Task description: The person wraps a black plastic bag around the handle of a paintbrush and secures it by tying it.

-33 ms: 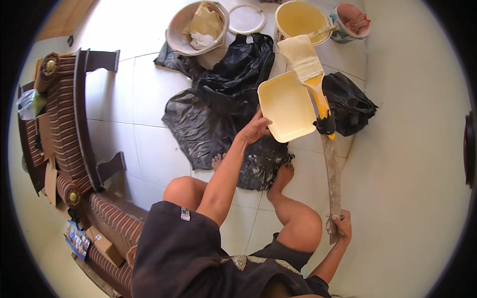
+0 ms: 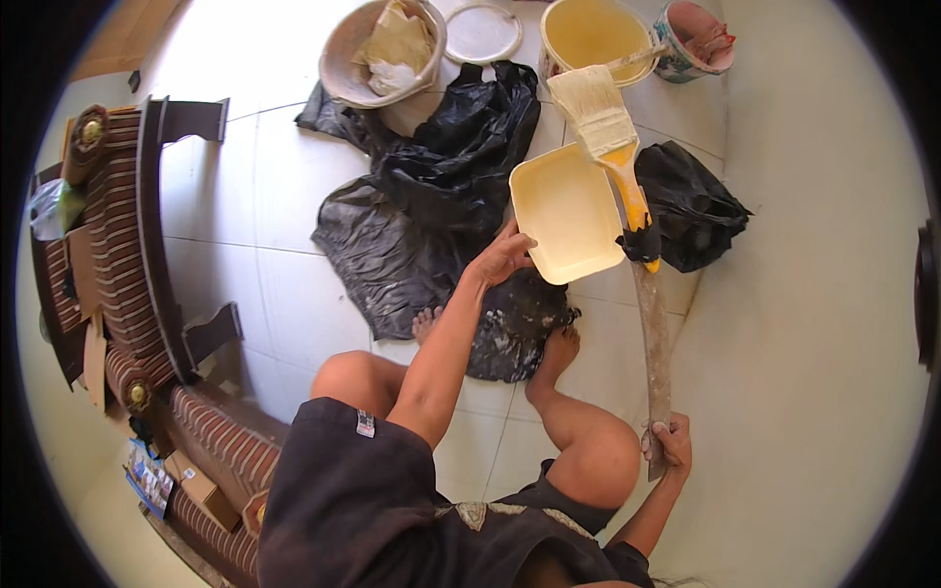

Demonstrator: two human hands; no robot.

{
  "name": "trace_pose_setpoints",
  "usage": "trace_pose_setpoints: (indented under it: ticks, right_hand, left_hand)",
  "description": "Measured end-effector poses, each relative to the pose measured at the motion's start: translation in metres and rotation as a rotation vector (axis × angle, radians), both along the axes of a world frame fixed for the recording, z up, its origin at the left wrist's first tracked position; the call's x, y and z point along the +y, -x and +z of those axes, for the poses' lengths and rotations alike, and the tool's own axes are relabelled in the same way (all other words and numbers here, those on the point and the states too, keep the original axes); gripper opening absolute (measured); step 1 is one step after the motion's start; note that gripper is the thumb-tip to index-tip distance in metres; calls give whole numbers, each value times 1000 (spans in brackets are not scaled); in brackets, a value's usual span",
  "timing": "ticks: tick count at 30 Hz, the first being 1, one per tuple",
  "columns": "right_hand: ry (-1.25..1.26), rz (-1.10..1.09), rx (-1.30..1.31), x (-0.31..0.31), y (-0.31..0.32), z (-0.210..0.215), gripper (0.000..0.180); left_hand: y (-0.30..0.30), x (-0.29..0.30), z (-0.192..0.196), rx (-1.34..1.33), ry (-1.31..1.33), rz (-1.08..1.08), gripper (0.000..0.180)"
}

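The right grip (image 2: 668,441) wraps the near end of a wooden stick (image 2: 655,353), whose long axis runs ahead to a bound-on brush (image 2: 619,163), nearer the left grip (image 2: 502,257) and to its right. That grip pinches a cream tray (image 2: 567,216) by its rim. Beyond both grips stand a yellow-lined bucket (image 2: 578,27), a tub (image 2: 676,66) holding pinkish material (image 2: 704,41) and, leftward, a grey bucket (image 2: 343,59) with crumpled wrapping (image 2: 394,37).

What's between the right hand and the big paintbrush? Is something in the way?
Just the long stick: the right hand grips its near end, and the paintbrush is at the other, where black wrapping goes round its handle. Nothing visible blocks the space between them.
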State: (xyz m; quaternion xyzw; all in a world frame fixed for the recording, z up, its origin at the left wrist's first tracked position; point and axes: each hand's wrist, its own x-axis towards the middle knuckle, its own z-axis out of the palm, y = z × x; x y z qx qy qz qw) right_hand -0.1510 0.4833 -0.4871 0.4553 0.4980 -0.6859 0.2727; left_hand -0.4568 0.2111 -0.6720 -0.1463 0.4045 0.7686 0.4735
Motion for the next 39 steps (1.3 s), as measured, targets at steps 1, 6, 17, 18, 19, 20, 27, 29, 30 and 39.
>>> trace_pose_setpoints:
  ticks: [1,6,17,18,19,20,27,29,30,39]
  right_hand:
    - [-7,19,6,-1,3,-23,30]
    - [-71,-29,-12,-9,22,-125,29]
    - [-356,-16,138,-38,-35,-187,27]
    - [-403,-38,148,-45,-39,-185,27]
    - [-456,-64,171,-48,-36,-186,28]
    - [-499,-79,188,-52,-36,-185,28]
    - [-357,-103,222,-59,-36,-171,26]
    - [-234,-81,229,-51,-40,-178,23]
    - [-155,-51,242,-45,-40,-181,21]
    - [-48,6,127,-65,-32,-185,24]
  left_hand:
    - [-1,1,-20,13,-1,-29,78]
    - [-11,24,-86,67,10,-8,82]
    - [-8,36,-97,293,288,18,63]
    - [-6,32,-100,321,268,1,63]
    - [-4,35,-90,334,256,19,62]
    - [-3,35,-100,445,402,-6,62]
    - [-14,60,-5,895,523,199,47]
    - [-16,82,1,735,358,148,48]
    - [-15,86,9,663,284,123,49]
    - [-30,90,-2,425,22,87,53]
